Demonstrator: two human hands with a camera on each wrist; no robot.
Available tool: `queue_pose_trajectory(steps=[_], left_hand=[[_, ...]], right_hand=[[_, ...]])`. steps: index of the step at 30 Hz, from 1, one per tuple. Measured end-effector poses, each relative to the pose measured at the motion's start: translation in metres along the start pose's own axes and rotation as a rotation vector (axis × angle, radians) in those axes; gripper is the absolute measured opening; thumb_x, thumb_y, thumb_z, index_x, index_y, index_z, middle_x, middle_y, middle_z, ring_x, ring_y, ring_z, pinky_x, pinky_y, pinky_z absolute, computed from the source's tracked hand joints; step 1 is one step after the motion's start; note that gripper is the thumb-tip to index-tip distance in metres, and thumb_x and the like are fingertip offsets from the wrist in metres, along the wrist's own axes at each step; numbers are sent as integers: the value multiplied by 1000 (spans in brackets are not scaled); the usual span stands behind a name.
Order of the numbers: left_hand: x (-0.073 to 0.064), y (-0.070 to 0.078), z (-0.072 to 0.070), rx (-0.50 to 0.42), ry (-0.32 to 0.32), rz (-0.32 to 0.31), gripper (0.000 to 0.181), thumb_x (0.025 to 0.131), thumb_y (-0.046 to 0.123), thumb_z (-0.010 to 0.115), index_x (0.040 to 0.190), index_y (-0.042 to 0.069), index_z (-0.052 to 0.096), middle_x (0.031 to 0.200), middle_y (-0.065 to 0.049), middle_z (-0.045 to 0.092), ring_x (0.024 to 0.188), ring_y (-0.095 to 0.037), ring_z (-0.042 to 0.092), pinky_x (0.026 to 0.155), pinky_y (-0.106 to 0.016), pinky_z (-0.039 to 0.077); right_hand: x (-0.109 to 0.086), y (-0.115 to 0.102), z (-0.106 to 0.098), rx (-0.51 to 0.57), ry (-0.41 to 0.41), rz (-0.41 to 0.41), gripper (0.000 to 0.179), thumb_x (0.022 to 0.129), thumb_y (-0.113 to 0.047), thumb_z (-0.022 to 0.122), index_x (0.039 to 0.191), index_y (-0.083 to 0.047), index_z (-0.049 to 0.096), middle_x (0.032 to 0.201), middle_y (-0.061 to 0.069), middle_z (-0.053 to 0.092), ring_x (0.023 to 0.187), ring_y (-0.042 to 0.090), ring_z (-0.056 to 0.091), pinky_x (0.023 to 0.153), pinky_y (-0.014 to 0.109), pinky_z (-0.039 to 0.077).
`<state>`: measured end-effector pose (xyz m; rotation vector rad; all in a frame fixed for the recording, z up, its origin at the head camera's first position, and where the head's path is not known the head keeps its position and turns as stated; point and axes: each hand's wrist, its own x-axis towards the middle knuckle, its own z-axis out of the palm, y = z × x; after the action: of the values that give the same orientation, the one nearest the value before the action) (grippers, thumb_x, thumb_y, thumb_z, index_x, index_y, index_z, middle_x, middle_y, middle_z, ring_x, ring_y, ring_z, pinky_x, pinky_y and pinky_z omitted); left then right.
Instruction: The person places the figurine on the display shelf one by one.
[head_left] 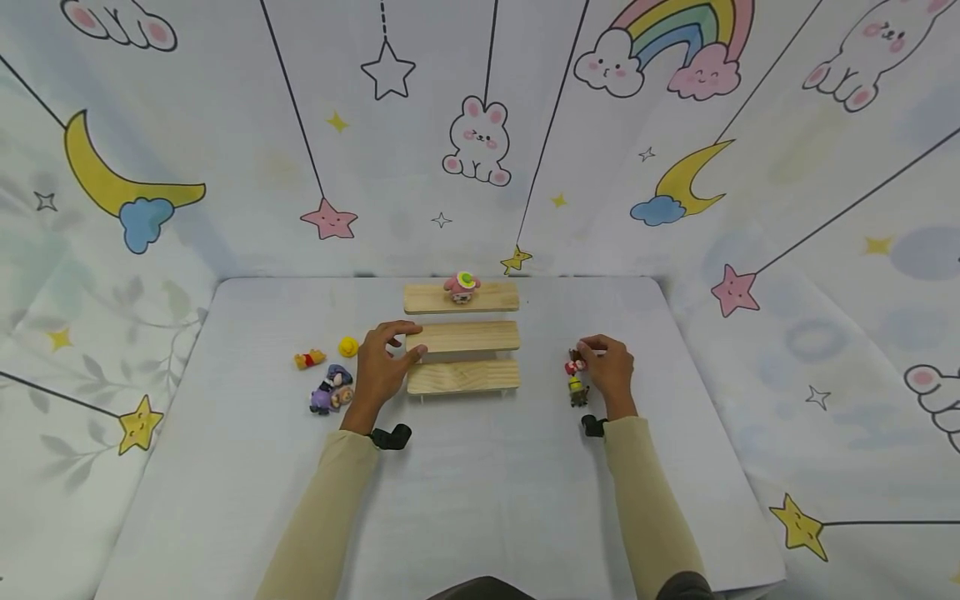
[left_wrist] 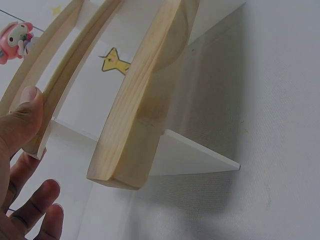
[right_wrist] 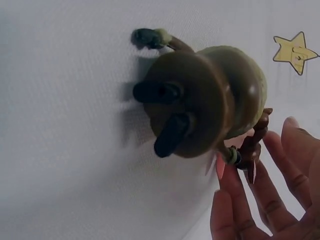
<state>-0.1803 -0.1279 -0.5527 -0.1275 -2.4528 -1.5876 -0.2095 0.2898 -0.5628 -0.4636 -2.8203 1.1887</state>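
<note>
- Toward the back edge of the table (head_left: 487,508) stands a tiered stand of three pale wooden shelves: a back shelf (head_left: 498,298), a middle shelf (head_left: 465,336) and a front shelf (head_left: 463,377). White supports (left_wrist: 195,152) carry the boards, leaving gaps that fingers can reach into.
- At the stand's left side, the left hand (head_left: 381,367) pinches the end of the middle shelf, thumb above and a finger below, probably to steady the light frame.
- Between stand and right edge, the right hand (head_left: 611,375) is at a red-and-white figurine (head_left: 574,367); whether its fingers grasp it or merely touch it, I cannot tell.
- Just beside that, nearer the front edge, a yellow-and-brown figurine (head_left: 577,390) lies with its feet toward the front, perhaps because it was laid out within easy reach.
- On the back shelf a pink figurine (head_left: 461,289) sits upright, its flat seat presumably keeping it stable.
- Toward the left edge lie a red-and-yellow figurine (head_left: 308,359), a yellow piece (head_left: 348,347) and a purple-clad figurine (head_left: 322,401), apart from the stand, likely to leave the hands room.
</note>
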Motion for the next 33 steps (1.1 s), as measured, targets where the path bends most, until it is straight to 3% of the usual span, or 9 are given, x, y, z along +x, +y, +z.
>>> queue_pose_trajectory(steps=[6, 12, 24, 33], left_hand=[[-1, 2, -1, 6, -6, -13, 34, 93, 27, 84, 125, 18, 78, 138, -6, 69, 112, -39, 61, 89, -48, 49], [0, 1, 0, 9, -4, -14, 33, 93, 28, 84, 125, 19, 78, 138, -6, 69, 113, -40, 61, 90, -48, 50], [0, 1, -1, 22, 3, 0, 34, 93, 28, 84, 125, 18, 78, 138, -6, 69, 111, -39, 62, 88, -46, 49], [-1, 2, -1, 22, -7, -14, 33, 94, 27, 84, 125, 19, 77, 139, -5, 69, 115, -41, 61, 90, -47, 48]], right_hand=[[4, -2, 5, 48, -1, -23, 24, 103, -18, 72, 125, -11, 76, 127, 15, 74, 110, 34, 70, 81, 39, 56], [4, -2, 8, 98, -14, -19, 40, 97, -12, 79, 137, -11, 71, 138, 18, 67, 121, 36, 69, 92, 50, 60], [3, 0, 11, 23, -71, -14, 40, 98, -21, 79, 136, -10, 71, 132, 18, 72, 122, 37, 67, 103, 53, 56], [5, -7, 11, -12, -129, -69, 39, 95, -18, 82, 129, -3, 73, 119, 20, 74, 111, 37, 68, 96, 53, 57]])
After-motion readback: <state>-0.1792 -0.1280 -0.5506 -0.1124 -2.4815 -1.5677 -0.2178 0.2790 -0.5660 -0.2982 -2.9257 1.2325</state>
